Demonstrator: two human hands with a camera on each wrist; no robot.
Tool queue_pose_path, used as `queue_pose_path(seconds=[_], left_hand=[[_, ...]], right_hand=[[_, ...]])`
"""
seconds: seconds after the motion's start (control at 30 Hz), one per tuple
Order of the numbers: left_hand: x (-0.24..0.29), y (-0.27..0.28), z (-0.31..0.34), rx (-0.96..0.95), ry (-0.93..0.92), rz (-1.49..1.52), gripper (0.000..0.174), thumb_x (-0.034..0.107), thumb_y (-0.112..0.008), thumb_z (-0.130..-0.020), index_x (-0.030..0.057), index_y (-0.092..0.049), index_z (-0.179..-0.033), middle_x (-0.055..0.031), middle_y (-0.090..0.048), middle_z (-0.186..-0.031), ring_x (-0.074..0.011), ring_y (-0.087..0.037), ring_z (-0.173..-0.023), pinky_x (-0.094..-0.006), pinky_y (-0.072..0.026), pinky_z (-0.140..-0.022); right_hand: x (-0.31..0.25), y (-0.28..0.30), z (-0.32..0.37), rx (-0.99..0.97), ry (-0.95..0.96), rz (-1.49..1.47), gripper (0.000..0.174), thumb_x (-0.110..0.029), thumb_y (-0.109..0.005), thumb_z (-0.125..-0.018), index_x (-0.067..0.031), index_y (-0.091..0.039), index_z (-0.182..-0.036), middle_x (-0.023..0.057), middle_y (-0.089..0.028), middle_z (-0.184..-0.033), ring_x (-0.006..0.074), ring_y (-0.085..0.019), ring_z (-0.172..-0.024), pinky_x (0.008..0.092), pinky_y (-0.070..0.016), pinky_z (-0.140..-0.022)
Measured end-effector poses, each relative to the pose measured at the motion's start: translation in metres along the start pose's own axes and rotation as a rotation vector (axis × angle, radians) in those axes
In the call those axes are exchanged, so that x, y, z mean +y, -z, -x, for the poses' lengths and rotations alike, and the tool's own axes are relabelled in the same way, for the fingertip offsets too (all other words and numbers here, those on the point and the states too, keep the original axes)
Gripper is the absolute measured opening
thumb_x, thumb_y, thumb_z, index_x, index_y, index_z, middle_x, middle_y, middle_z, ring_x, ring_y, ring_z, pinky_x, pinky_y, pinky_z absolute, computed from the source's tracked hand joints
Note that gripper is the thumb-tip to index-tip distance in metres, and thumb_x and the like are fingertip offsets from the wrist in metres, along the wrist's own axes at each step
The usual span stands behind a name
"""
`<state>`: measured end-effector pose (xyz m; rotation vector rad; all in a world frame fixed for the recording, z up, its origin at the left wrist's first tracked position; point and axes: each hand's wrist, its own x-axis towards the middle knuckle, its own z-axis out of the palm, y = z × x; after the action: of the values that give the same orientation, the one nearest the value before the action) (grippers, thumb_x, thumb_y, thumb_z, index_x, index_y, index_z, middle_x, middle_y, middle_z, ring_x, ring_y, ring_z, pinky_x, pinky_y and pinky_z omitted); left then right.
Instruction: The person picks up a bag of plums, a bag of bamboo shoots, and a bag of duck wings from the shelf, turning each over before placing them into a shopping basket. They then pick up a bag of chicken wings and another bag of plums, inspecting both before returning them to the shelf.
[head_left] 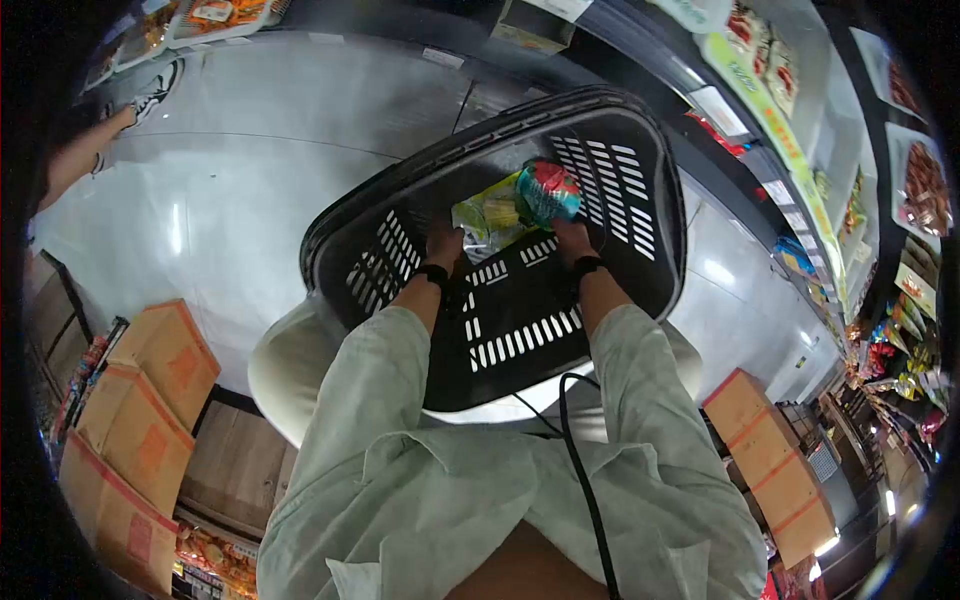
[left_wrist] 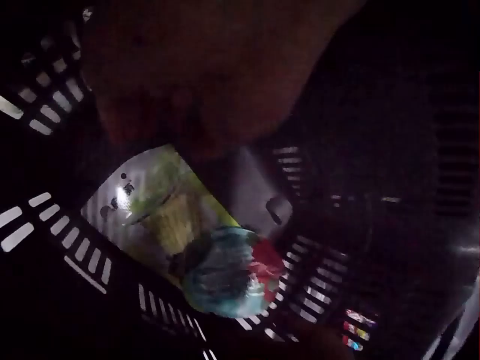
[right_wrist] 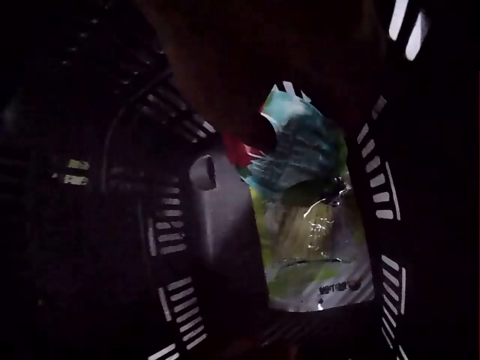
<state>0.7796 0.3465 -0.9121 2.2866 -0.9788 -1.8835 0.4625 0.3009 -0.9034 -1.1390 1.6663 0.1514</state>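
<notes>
Both hands reach down into a black plastic shopping basket [head_left: 445, 395] with slotted walls. The right hand [head_left: 573, 242] grips the near edge of a rounded teal and red package [head_left: 549, 190]; in the right wrist view its thumb overlaps the package [right_wrist: 296, 146]. Under that package lies a flat yellow-green packet [head_left: 492, 213], shiny, with a pale striped end. The left hand [head_left: 443, 246] is at the packet's left edge, and in the left wrist view its fingertips are right at a corner of the packet [left_wrist: 154, 191]. Deep shadow hides most of the left fingers.
Shop shelves with packaged food [head_left: 925, 190] curve along the right and top. Cardboard boxes [head_left: 140, 400] stand at the lower left, more boxes [head_left: 770, 465] at the lower right. Another person's shoe [head_left: 158, 92] is at the upper left. A black cable [head_left: 580, 460] hangs before the shirt.
</notes>
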Motion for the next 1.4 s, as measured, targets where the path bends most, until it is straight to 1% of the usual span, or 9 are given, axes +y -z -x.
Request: queue_pose_path(seconds=[0.1, 0.27, 0.43, 0.57, 0.7, 0.77, 0.9, 1.17, 1.4], left_hand=[[-0.005, -0.039, -0.006, 0.219, -0.004, 0.191, 0.066, 0.015, -0.063, -0.084, -0.0001, -0.04, -0.144, -0.0229, -0.05, -0.143, -0.0398, -0.051, -0.128, -0.0454, -0.0416, -0.104], [0.011, -0.043, -0.022, -0.048, 0.072, -0.08, 0.063, 0.033, -0.057, -0.094, 0.0019, -0.04, -0.146, -0.0229, -0.038, -0.15, -0.0423, -0.04, -0.136, -0.0497, -0.0363, -0.11], [0.072, -0.02, 0.051, -0.107, 0.29, 0.373, 0.057, 0.034, -0.054, -0.098, 0.0051, -0.041, -0.145, -0.0195, -0.039, -0.15, -0.0398, -0.042, -0.134, -0.0478, -0.0375, -0.108], [0.096, -0.004, 0.119, 0.037, 0.15, 0.324, 0.043, 0.026, -0.057, -0.091, 0.0021, -0.055, -0.126, -0.0219, -0.062, -0.117, -0.0389, -0.06, -0.107, -0.0435, -0.0468, -0.091], [0.122, 0.039, 0.222, 0.178, -0.109, 0.363, 0.033, 0.025, -0.061, -0.085, 0.0018, -0.062, -0.11, -0.0207, -0.068, -0.096, -0.0374, -0.066, -0.09, -0.0422, -0.0503, -0.08], [0.175, 0.1, 0.308, 0.093, -0.146, 0.361, 0.032, 0.024, -0.065, -0.082, -0.0006, -0.062, -0.102, -0.02, -0.068, -0.096, -0.0335, -0.067, -0.09, -0.0413, -0.0508, -0.079], [0.224, 0.172, 0.437, 0.181, -0.482, 0.305, 0.028, 0.02, -0.068, -0.079, -0.0016, -0.062, -0.095, -0.0172, -0.069, -0.083, -0.0326, -0.068, -0.079, -0.0393, -0.0511, -0.07], [0.288, 0.252, 0.597, -0.091, -0.822, 0.176, 0.029, 0.013, -0.063, -0.084, 0.0024, -0.052, -0.108, -0.0176, -0.068, -0.089, -0.0343, -0.068, -0.088, -0.0411, -0.0511, -0.077], [0.288, 0.3, 0.739, 0.136, -1.101, -0.141, 0.045, 0.011, -0.055, -0.091, 0.0144, -0.045, -0.135, -0.0182, -0.068, -0.088, -0.0407, -0.067, -0.085, -0.0481, -0.051, -0.074]], right_hand=[[0.031, -0.018, -0.024, 0.093, -0.002, -0.164, 0.051, -0.034, -0.067, -0.088, -0.0006, -0.059, -0.126, 0.0142, -0.064, -0.117, 0.0258, -0.059, -0.106, 0.042, -0.0437, -0.092], [0.027, -0.024, -0.033, 0.093, 0.072, 0.332, 0.044, -0.036, -0.063, -0.093, -0.0061, -0.06, -0.126, 0.0106, -0.062, -0.111, 0.0229, -0.057, -0.096, 0.0378, -0.0459, -0.085], [-0.051, -0.002, 0.028, 0.022, -0.204, -0.561, 0.042, -0.032, -0.061, -0.097, -0.0062, -0.055, -0.13, 0.0103, -0.06, -0.118, 0.0241, -0.056, -0.105, 0.0382, -0.0461, -0.089], [-0.132, 0.042, 0.118, -0.05, -0.353, -0.813, 0.045, -0.027, -0.061, -0.098, -0.005, -0.052, -0.136, 0.0127, -0.059, -0.129, 0.0303, -0.055, -0.12, 0.0422, -0.0443, -0.1], [-0.134, 0.079, 0.186, -0.142, 0.189, -0.615, 0.036, -0.02, -0.062, -0.097, -0.0044, -0.053, -0.128, 0.0098, -0.061, -0.125, 0.0213, -0.06, -0.115, 0.0346, -0.0516, -0.096], [-0.246, 0.139, 0.285, -0.144, -0.194, -0.943, 0.036, -0.017, -0.062, -0.096, -0.0034, -0.053, -0.128, 0.0096, -0.063, -0.121, 0.0208, -0.063, -0.109, 0.0334, -0.0526, -0.093], [-0.317, 0.207, 0.41, 0.054, 0.097, -0.527, 0.04, -0.016, -0.066, -0.091, 0.004, -0.054, -0.123, 0.0101, -0.066, -0.111, 0.0176, -0.064, -0.095, 0.0304, -0.0507, -0.084], [-0.387, 0.234, 0.638, 0.502, 0.445, -0.468, 0.022, -0.012, -0.065, -0.089, -0.0051, -0.06, -0.109, 0.0032, -0.064, -0.092, 0.0107, -0.057, -0.086, 0.0285, -0.0479, -0.079], [-0.39, 0.221, 0.79, 0.674, 0.648, -0.536, 0.018, -0.014, -0.07, -0.091, -0.0011, -0.064, -0.102, 0.0029, -0.065, -0.084, 0.0088, -0.057, -0.079, 0.0266, -0.0486, -0.073]])
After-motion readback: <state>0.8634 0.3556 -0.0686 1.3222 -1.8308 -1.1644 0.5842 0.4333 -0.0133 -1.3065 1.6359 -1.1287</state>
